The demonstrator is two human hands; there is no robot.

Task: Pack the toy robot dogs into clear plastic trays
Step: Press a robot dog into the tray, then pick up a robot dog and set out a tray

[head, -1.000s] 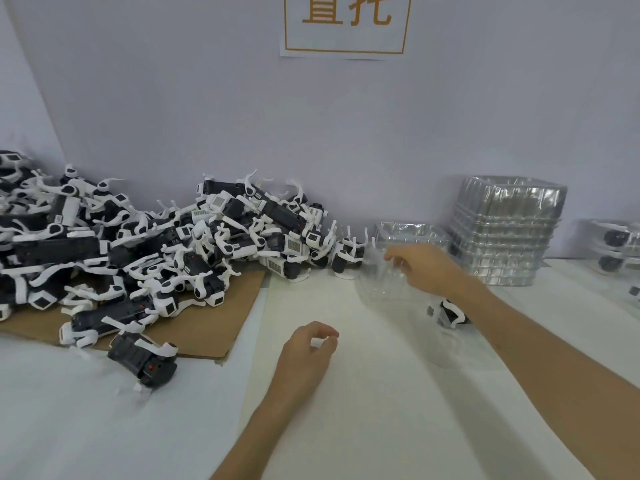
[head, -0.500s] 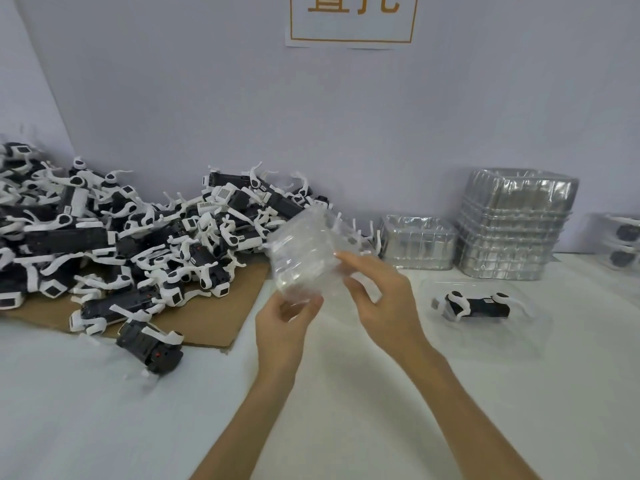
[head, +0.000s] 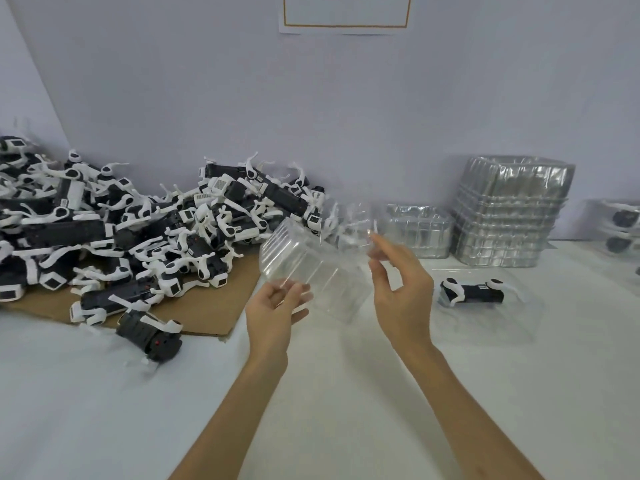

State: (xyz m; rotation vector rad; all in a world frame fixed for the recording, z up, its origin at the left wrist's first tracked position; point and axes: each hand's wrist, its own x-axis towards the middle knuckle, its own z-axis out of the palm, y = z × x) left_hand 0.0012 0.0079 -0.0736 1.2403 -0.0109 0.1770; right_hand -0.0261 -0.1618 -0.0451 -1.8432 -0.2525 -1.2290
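I hold a clear plastic tray tilted in the air above the white table. My left hand grips its lower near corner. My right hand pinches its upper right edge between thumb and fingers. A big heap of black and white toy robot dogs lies at the left on a cardboard sheet. One dog lies apart at the cardboard's front edge. At the right, another dog lies inside a clear tray on the table.
A tall stack of clear trays stands against the back wall at the right, with a short stack to its left. Packed trays sit at the far right edge. A paper sign hangs on the wall.
My right hand fetched the clear tray from the right and brought it to the middle. My left hand rose from the table and took hold of it; the tray has since spread wider between both hands.
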